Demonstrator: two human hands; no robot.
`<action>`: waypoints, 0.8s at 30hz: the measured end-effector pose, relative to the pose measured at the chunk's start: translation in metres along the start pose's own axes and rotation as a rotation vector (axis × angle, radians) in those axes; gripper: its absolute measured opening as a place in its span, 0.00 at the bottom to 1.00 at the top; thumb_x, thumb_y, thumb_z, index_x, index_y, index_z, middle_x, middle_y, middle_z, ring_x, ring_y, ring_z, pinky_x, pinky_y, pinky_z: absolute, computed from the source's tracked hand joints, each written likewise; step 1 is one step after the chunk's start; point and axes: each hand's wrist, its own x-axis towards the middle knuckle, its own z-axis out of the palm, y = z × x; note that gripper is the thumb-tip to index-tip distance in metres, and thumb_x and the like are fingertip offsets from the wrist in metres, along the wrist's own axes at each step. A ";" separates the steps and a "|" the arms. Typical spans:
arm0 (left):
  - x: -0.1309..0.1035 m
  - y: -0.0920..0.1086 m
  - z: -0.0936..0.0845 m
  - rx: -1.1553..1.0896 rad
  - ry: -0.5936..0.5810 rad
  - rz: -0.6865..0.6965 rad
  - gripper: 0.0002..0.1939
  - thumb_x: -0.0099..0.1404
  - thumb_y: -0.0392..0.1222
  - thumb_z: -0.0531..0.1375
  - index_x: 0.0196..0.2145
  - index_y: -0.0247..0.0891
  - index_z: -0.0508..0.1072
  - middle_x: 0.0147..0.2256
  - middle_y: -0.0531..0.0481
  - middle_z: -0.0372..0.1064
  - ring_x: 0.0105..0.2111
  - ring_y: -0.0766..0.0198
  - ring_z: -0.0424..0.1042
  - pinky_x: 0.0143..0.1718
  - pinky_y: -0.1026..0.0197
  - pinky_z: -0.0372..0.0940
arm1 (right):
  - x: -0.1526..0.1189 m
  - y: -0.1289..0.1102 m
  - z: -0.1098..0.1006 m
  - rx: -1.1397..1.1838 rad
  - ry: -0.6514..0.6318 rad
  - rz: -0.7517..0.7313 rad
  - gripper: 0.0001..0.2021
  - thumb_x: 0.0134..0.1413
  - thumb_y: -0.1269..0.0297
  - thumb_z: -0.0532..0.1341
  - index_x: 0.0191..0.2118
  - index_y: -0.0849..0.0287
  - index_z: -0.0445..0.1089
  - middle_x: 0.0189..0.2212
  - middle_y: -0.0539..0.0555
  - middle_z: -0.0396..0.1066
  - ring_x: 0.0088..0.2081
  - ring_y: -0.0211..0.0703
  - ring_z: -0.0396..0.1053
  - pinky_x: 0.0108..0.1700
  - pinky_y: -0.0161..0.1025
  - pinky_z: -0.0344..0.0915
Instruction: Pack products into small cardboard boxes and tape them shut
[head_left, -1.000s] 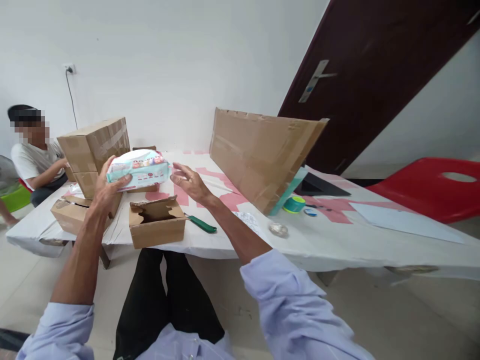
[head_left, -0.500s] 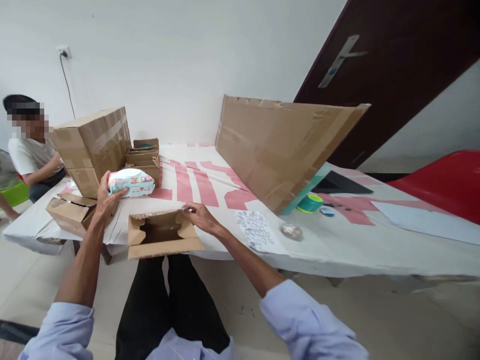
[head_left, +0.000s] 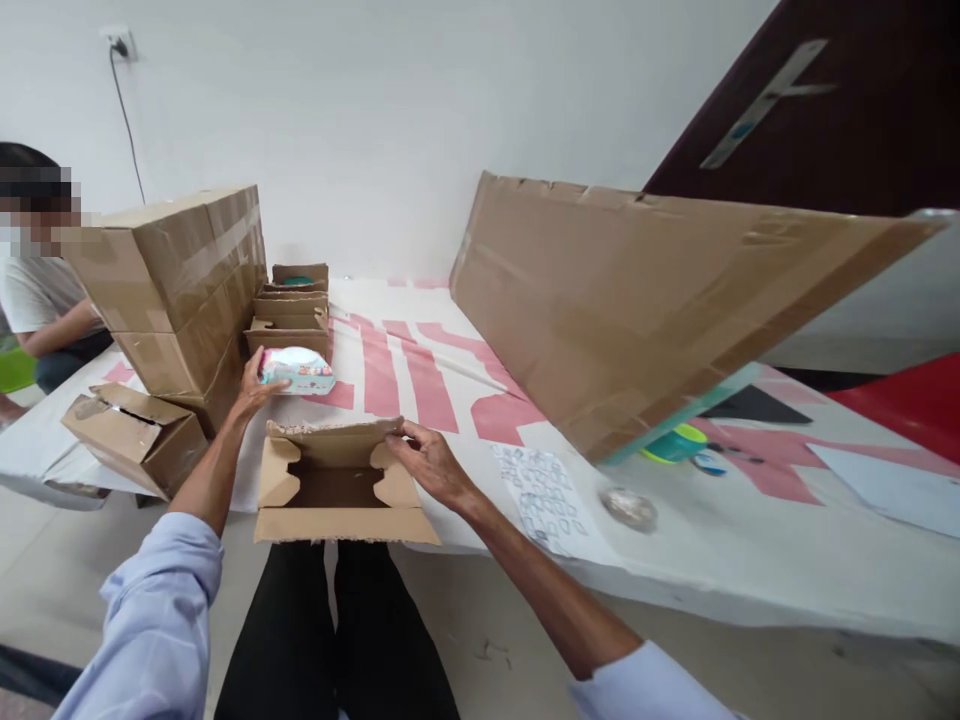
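My left hand (head_left: 259,385) is closed around the left end of a soft, light-blue and white pack of wet wipes (head_left: 300,372). It holds the pack just beyond the far left corner of an open cardboard box (head_left: 345,524). The box lies at the table's near edge, its opening facing me and its inside dark. At the box's far right corner, my right hand (head_left: 429,458) pinches the upper flap between thumb and fingers.
Stacked cartons (head_left: 187,270) stand at the left, with a smaller carton (head_left: 135,430) before them. Several small open boxes (head_left: 291,315) line up behind the pack. A large cardboard panel (head_left: 637,300) leans at the right, near a paper sheet (head_left: 540,495). Someone sits at far left.
My left hand has carried the pack forward and to the right, in front of the small boxes. My right hand still grips the flap. The view has moved closer and shifted.
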 end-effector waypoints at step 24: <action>-0.163 -0.025 0.026 0.334 0.053 -0.238 0.18 0.61 0.54 0.68 0.21 0.41 0.75 0.25 0.47 0.76 0.33 0.54 0.75 0.37 0.54 0.66 | 0.039 0.064 0.045 -0.303 0.213 -0.164 0.27 0.60 0.40 0.55 0.47 0.58 0.75 0.45 0.66 0.77 0.42 0.59 0.76 0.46 0.55 0.74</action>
